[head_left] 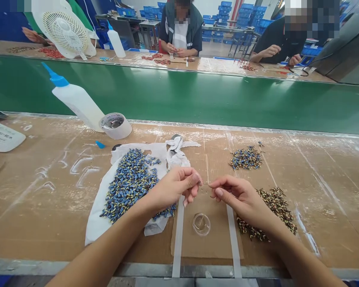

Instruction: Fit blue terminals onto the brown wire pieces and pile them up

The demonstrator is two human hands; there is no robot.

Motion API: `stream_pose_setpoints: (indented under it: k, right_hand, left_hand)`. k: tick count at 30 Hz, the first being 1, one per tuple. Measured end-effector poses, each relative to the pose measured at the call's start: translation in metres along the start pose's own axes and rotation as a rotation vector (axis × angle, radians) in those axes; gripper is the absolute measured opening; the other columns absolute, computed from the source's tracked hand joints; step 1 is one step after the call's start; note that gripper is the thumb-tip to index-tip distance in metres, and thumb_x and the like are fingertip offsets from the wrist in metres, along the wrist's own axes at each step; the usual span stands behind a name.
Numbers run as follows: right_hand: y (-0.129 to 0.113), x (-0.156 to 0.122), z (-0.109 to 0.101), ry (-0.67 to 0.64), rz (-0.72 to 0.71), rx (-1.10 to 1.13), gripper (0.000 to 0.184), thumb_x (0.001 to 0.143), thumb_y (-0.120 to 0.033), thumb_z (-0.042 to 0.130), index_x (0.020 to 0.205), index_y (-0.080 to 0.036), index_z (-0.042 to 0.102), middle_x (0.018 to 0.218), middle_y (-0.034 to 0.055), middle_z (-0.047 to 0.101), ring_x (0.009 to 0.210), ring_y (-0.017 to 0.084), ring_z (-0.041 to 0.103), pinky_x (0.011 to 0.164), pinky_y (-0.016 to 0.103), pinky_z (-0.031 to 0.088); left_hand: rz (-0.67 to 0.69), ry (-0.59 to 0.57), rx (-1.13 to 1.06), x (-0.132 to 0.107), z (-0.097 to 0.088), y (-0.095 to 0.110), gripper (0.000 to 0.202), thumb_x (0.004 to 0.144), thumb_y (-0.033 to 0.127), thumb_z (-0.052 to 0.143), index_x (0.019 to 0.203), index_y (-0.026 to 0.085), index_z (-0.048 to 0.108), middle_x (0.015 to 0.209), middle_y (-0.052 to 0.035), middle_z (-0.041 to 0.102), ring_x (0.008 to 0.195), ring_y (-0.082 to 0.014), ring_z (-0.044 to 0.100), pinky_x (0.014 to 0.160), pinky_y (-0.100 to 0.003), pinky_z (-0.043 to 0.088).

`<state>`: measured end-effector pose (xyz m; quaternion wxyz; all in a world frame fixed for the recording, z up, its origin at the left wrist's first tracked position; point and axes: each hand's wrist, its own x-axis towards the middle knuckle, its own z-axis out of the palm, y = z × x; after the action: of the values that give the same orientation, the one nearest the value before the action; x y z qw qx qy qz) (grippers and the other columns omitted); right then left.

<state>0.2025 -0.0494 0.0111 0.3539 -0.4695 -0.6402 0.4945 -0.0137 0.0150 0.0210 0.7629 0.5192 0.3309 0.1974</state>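
My left hand (175, 187) and my right hand (237, 195) meet above the cardboard mat (206, 239), fingertips pinched together on a tiny part too small to name. Under my left forearm lies a white plastic bag (107, 207) heaped with small blue and yellow parts (128, 183). By my right wrist sits a pile of dark and yellow parts (275, 207). A smaller heap of blue parts (245, 158) lies farther back on the right. A small clear dish (201, 224) rests on the mat below my hands.
A white squeeze bottle with a blue tip (74, 99) leans beside a tape roll (116, 125). A green conveyor belt (197, 95) runs behind. Other people sit across it; a white fan (64, 30) stands far left. A paper sheet (1, 137) lies at left.
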Motion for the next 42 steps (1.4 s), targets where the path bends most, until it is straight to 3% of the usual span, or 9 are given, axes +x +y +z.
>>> stream_pose_setpoints:
  k: [7, 14, 23, 26, 29, 34, 38, 42]
  right_hand:
    - [0.001, 0.004, 0.008, 0.024, -0.05, -0.096, 0.014, 0.092, -0.029, 0.056, 0.101, -0.021, 0.064, 0.081, 0.003, 0.067, 0.072, 0.015, 0.062, 0.068, 0.029, 0.051]
    - [0.003, 0.007, 0.019, 0.191, -0.17, -0.174, 0.01, 0.088, -0.029, 0.063, 0.088, -0.019, 0.064, 0.078, 0.0039, 0.065, 0.066, 0.016, 0.058, 0.062, 0.029, 0.047]
    - [0.001, 0.007, 0.014, 0.216, -0.287, -0.254, 0.007, 0.092, -0.022, 0.056, 0.089, -0.021, 0.063, 0.078, 0.0035, 0.064, 0.071, 0.017, 0.059, 0.065, 0.029, 0.045]
    - [0.002, 0.007, 0.012, 0.177, -0.308, -0.281, 0.009, 0.092, -0.02, 0.056, 0.089, -0.021, 0.064, 0.079, 0.0033, 0.064, 0.072, 0.017, 0.059, 0.066, 0.03, 0.045]
    - [0.002, 0.006, 0.011, 0.183, -0.306, -0.3, 0.01, 0.092, -0.021, 0.056, 0.088, -0.022, 0.065, 0.081, 0.0038, 0.063, 0.074, 0.018, 0.06, 0.067, 0.03, 0.046]
    - [0.001, 0.007, 0.014, 0.213, -0.276, -0.318, 0.01, 0.092, -0.025, 0.056, 0.088, -0.022, 0.064, 0.082, 0.005, 0.063, 0.071, 0.018, 0.059, 0.063, 0.03, 0.047]
    - [0.004, 0.007, 0.017, 0.213, -0.231, -0.294, 0.01, 0.091, -0.027, 0.056, 0.088, -0.021, 0.063, 0.082, 0.0052, 0.063, 0.069, 0.017, 0.058, 0.062, 0.029, 0.047]
    - [0.003, 0.004, 0.013, 0.219, -0.11, -0.258, 0.015, 0.092, -0.031, 0.055, 0.084, -0.019, 0.059, 0.071, 0.0017, 0.061, 0.063, 0.015, 0.055, 0.059, 0.026, 0.044]
  left_hand:
    - [0.113, 0.071, 0.323, 0.004, 0.008, -0.008, 0.046, 0.093, 0.052, 0.044, 0.065, 0.015, 0.048, 0.051, 0.0054, 0.043, 0.045, -0.0061, 0.036, 0.045, -0.019, 0.029]
    - [0.131, 0.088, 0.3, 0.007, 0.023, -0.014, 0.042, 0.089, 0.049, 0.052, 0.065, 0.015, 0.051, 0.053, 0.0031, 0.05, 0.046, -0.0073, 0.043, 0.047, -0.019, 0.032]
    - [0.159, -0.095, 0.412, 0.0, 0.015, -0.007, 0.026, 0.092, 0.031, 0.049, 0.076, 0.014, 0.06, 0.066, -0.0007, 0.057, 0.061, -0.0105, 0.054, 0.06, -0.022, 0.041]
    - [0.144, -0.089, 0.465, 0.0, 0.013, -0.004, 0.022, 0.089, 0.029, 0.052, 0.075, 0.014, 0.061, 0.065, 0.0006, 0.055, 0.062, -0.0106, 0.05, 0.059, -0.022, 0.038]
    - [0.166, -0.034, 0.558, 0.001, 0.014, -0.004, 0.018, 0.087, 0.028, 0.056, 0.079, 0.014, 0.064, 0.062, 0.0028, 0.049, 0.06, -0.0101, 0.043, 0.056, -0.022, 0.032]
    - [0.293, 0.037, 0.76, 0.004, 0.015, -0.008, 0.018, 0.089, 0.025, 0.053, 0.084, 0.014, 0.067, 0.07, -0.0014, 0.059, 0.067, -0.013, 0.049, 0.062, -0.024, 0.035]
    - [0.412, 0.012, 0.941, 0.006, 0.012, -0.011, 0.022, 0.093, 0.022, 0.047, 0.083, 0.014, 0.065, 0.072, -0.0026, 0.06, 0.067, -0.0139, 0.052, 0.063, -0.024, 0.035]
    - [0.435, 0.017, 1.06, 0.007, 0.007, -0.015, 0.022, 0.093, 0.019, 0.045, 0.085, 0.014, 0.065, 0.073, -0.0042, 0.063, 0.068, -0.0154, 0.054, 0.064, -0.026, 0.036]
